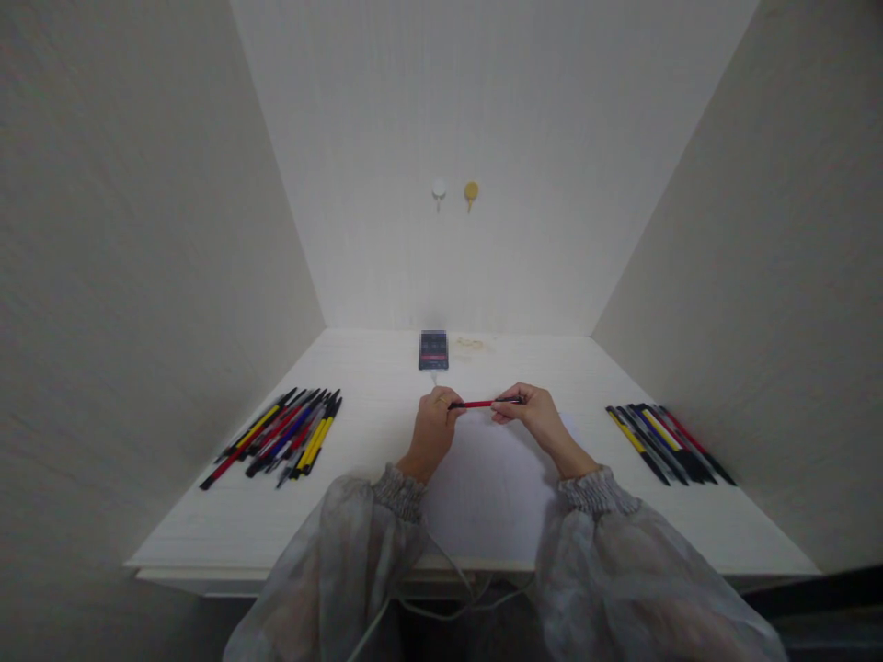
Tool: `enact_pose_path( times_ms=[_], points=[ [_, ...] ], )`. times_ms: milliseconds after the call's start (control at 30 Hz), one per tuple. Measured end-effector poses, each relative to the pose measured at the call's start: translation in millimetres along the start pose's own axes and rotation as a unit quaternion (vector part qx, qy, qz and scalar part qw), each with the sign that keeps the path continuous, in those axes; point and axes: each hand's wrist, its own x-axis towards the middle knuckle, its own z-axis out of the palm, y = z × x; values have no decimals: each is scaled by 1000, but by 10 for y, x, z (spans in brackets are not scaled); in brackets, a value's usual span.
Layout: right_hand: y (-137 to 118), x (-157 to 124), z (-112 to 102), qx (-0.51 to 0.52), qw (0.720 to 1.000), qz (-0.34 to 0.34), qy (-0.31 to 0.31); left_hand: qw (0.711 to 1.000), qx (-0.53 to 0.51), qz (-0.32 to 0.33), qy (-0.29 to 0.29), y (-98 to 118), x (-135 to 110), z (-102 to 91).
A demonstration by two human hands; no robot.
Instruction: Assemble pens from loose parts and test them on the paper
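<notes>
One red pen (pixel 475 405) near far end of paper (pixel 489 496), gripped at both ends: left hand (pixel 434 421) on one, right hand (pixel 535 414) on other. Pen pile (pixel 293 432) left of paper, neater pen row (pixel 663 439) right of it, phone (pixel 433 349) beyond it, all on worktop (pixel 376 368).

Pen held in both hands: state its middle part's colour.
The pen is red along its middle; the head view shows it.

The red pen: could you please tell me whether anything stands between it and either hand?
Nothing visible does: the left hand and the right hand both hold the red pen directly, one toward each end.
</notes>
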Motion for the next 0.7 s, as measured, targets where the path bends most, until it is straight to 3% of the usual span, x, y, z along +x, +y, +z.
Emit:
enact_pose_path(
  times_ms=[333, 467, 567, 700],
  points=[
    [-1, -18, -11, -149, 988, -11, -34, 999, 7, 22, -23, 32, -9, -18],
    [70, 10, 4, -118, 991, -64, -22, 1000, 21, 10, -20, 8, 6, 1],
    [95, 18, 6, -89, 989, -112, -51, 1000, 25, -6, -11, -22, 14, 14],
    [46, -4, -11, -147, 980, -113, -73, 1000, 14, -10, -13, -37, 5, 18]
  ],
)
